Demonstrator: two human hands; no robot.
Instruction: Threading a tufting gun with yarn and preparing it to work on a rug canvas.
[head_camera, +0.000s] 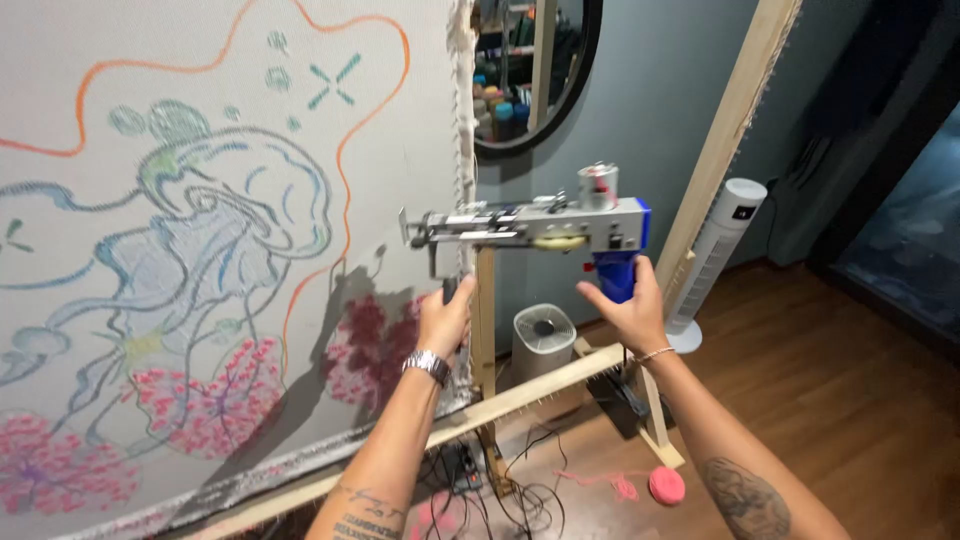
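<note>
Here both hands, left hand (445, 318) and right hand (628, 305), grip the tufting gun (540, 228)

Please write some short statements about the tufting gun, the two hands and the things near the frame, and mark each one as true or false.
1. Both hands hold the tufting gun. True: the left hand grips the front handle and the right hand the blue rear grip.
2. The gun's needle end points to the stretched cloth. True.
3. The left wrist is bare. False: it wears a metal wristwatch.
4. A pink yarn ball lies on the wooden floor. True.
5. The white tower fan stands left of the cloth. False: it stands on the right, behind the wooden frame.
</note>
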